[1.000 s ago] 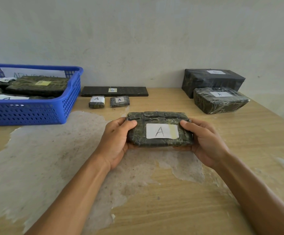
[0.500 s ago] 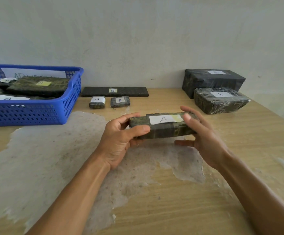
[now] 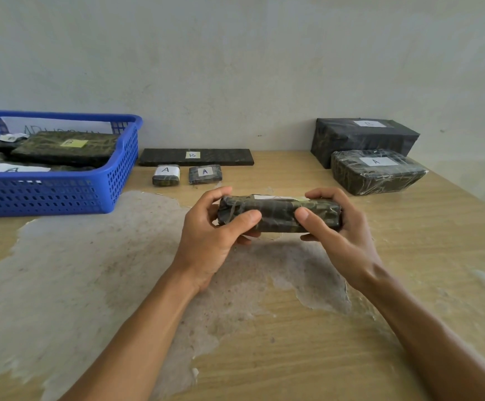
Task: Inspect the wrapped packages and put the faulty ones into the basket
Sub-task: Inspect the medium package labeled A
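While the wrapped package [image 3: 279,212] is held clear of the wooden table [image 3: 409,256], it has only 2 supports. The blue basket [image 3: 62,195], far left, already holds several labelled packages. The left hand [image 3: 212,235] grips the package's left end, thumb on the near face, fingers curled behind. The right hand [image 3: 334,227] grips the right end likewise. The film wrap may be slick: loosening either grip while turning it could drop it. With the label edge-on, a fault on the far face could be missed.

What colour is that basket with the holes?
Blue, seen clearly in the head view: the basket.
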